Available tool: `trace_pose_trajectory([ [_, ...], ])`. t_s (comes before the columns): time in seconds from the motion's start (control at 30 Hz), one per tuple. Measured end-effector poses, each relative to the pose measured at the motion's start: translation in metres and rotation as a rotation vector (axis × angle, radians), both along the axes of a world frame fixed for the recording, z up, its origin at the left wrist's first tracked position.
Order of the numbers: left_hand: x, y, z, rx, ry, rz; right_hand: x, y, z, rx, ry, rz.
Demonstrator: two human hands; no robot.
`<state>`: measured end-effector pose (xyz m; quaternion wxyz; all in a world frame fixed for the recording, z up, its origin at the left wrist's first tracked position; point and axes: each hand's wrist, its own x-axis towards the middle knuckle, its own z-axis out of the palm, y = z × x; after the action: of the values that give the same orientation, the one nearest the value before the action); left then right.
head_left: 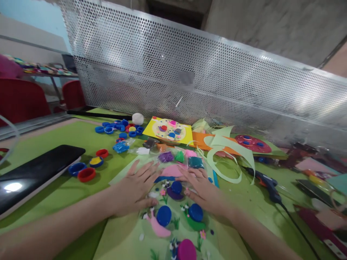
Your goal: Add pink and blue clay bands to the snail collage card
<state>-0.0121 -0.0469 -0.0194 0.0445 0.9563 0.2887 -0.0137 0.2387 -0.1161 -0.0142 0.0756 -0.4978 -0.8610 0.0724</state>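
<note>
My left hand (134, 189) lies flat with its fingers spread on the left edge of a pale green craft picture (130, 238). Opposite it, my right hand (203, 187) rests palm down on the picture's right side, fingers stretched out. Between and below them are several clay snails with bottle caps for shells: a pink snail (158, 227), a green snail (193, 218), a purple snail (175, 193) and one with a magenta cap (187, 249). Small clay flowers surround them. A pink strip (173, 169) above a blue band crosses the top, close to my fingertips. Neither hand holds anything.
Bags of coloured clay (166, 156) lie beyond my hands, before a yellow craft card (168, 130). Bottle caps (86, 174) and a black phone-like device (40, 173) sit left. Paper strips (233, 148) and a corded glue gun (268, 184) are right. A perforated metal panel (162, 65) stands behind.
</note>
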Motion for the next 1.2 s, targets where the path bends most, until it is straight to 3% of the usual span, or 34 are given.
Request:
trace_pose_trajectory([
  [0.2,-0.003,0.002,-0.015,0.141,-0.09,-0.037,0.0,-0.002,0.007,-0.034,-0.005,0.005],
  [0.5,-0.004,0.002,-0.02,0.186,-0.075,-0.024,0.009,0.001,0.007,0.028,-0.085,0.017],
  [0.87,-0.004,0.004,-0.031,0.366,-0.172,-0.019,0.025,0.001,0.009,0.121,-0.074,0.031],
  [1.03,-0.004,0.009,-0.028,0.43,-0.182,0.031,0.04,0.0,0.004,0.174,-0.08,-0.002],
  [1.2,-0.009,0.016,-0.014,0.339,-0.112,0.024,0.037,-0.004,0.005,0.072,-0.103,-0.003],
])
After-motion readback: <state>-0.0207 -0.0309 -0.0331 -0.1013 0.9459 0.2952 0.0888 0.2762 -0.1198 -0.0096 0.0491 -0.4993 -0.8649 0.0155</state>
